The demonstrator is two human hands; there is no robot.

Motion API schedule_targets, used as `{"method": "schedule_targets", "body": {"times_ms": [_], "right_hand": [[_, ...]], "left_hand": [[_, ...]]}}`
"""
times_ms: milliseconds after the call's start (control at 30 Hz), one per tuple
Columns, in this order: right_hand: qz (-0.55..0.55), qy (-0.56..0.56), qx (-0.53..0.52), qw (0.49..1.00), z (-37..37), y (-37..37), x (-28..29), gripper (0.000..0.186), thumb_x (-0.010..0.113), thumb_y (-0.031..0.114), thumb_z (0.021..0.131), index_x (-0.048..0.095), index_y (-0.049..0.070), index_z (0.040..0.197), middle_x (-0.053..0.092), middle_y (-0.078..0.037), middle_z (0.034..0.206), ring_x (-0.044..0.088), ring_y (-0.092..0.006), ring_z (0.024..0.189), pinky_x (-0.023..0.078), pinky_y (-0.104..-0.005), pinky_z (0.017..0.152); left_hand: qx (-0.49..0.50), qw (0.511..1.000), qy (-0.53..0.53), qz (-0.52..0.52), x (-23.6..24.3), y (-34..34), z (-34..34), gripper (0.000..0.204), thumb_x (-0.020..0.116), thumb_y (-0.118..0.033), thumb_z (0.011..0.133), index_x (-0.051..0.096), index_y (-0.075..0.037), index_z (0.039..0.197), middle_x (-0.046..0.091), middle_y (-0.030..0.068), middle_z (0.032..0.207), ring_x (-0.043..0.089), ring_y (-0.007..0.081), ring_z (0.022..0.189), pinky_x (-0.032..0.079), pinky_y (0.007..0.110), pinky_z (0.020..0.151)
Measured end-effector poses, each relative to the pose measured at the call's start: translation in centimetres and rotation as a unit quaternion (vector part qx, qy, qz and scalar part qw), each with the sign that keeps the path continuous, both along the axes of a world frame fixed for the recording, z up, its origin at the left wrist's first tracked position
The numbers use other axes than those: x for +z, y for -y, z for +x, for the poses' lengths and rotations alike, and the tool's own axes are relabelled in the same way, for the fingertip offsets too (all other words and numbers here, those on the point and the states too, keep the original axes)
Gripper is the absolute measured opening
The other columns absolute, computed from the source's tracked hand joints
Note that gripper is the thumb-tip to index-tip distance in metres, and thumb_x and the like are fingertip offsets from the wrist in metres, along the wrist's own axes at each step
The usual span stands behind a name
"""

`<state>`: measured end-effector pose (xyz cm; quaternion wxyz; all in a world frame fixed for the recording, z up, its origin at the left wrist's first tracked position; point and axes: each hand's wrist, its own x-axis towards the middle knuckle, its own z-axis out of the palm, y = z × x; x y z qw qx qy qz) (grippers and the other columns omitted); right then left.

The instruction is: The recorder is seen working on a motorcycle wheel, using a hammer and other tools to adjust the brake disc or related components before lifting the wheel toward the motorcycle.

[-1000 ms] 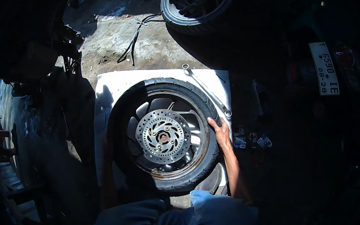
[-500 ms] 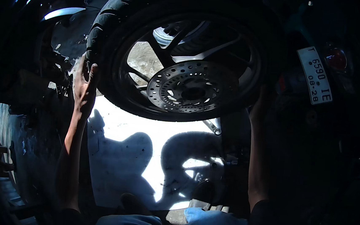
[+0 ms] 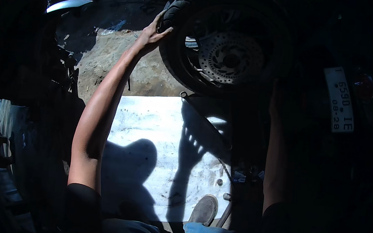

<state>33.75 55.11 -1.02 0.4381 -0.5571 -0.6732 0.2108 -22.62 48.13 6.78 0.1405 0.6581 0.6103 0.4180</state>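
A motorcycle wheel [image 3: 173,67], its black tyre treaded and its rim dark, is tilted in front of me at the upper middle. A perforated brake disc [image 3: 208,59] faces me at its hub. My left hand [image 3: 151,34] grips the tyre's left side, thumb apart on the near face and fingers toward the far side. At the right side, in deep shadow, my right hand [image 3: 275,90] rests against the tyre; its fingers are hardly visible. Below the wheel, a long tool with a ring end [image 3: 184,95] lies on a white board [image 3: 147,118].
A small round metal part [image 3: 219,181] and a short metal cylinder [image 3: 227,197] lie at the board's right edge, near my shoe [image 3: 204,209]. To the right stands a dark vehicle with a number plate [image 3: 339,100] and a red lamp [image 3: 365,86]. Rough concrete [image 3: 107,62] shows at left.
The wheel has moved away from me and to the right, with both hands on it. My left arm now reaches farther across. More of the board and the ring-ended tool show.
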Motion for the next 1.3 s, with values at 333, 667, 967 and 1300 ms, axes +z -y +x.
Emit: {"method": "schedule_targets", "body": {"times_ms": [333, 667, 967, 1300], "right_hand": [[-0.156, -0.068, 0.021, 0.985, 4.2, -3.2, -3.0, 0.09, 0.066, 0.058, 0.099, 0.033, 0.004, 0.162, 0.041, -0.019, 0.162, 0.043, -0.0348, 0.147, 0.038, -0.0479, 0.12], [0.048, 0.003, -0.054, 0.997, 1.8, -2.1, -7.9, 0.071, 0.07, 0.032, 0.101, 0.041, 0.0, 0.156, 0.052, -0.022, 0.153, 0.051, -0.0348, 0.141, 0.042, -0.0444, 0.118], [0.063, -0.002, 0.298, 0.953, -14.2, 18.8, 7.5, 0.031, 0.063, 0.004, 0.1, 0.06, 0.0, 0.131, 0.064, -0.016, 0.124, 0.064, -0.0272, 0.114, 0.052, -0.0355, 0.1], [0.023, 0.151, 0.398, 0.905, -16.4, 17.1, 8.9, 0.024, 0.064, 0.0, 0.095, 0.068, 0.003, 0.118, 0.053, -0.015, 0.126, 0.061, -0.0247, 0.114, 0.054, -0.0333, 0.097]], "left_hand": [[-0.085, 0.955, -0.162, -0.235, -1.3, 22.7, 9.0, 0.057, 0.048, -0.048, 0.11, 0.042, -0.019, 0.159, 0.04, 0.0177, 0.163, 0.069, 0.0376, 0.117, 0.053, 0.047, 0.106], [0.107, 0.931, 0.012, -0.347, -6.9, 60.9, 10.4, 0.028, 0.063, -0.022, 0.104, 0.072, -0.008, 0.128, 0.066, 0.0157, 0.135, 0.062, 0.034, 0.125, 0.053, 0.046, 0.103], [0.37, 0.879, -0.024, -0.299, -7.5, 78.2, 17.1, 0.034, 0.064, -0.029, 0.102, 0.071, -0.008, 0.128, 0.065, 0.0176, 0.136, 0.059, 0.0372, 0.126, 0.049, 0.05, 0.106], [0.557, 0.783, -0.035, -0.275, -13.8, 86.5, 18.2, 0.042, 0.066, -0.037, 0.098, 0.07, -0.008, 0.129, 0.064, 0.0198, 0.137, 0.056, 0.0408, 0.127, 0.044, 0.054, 0.109]]}}
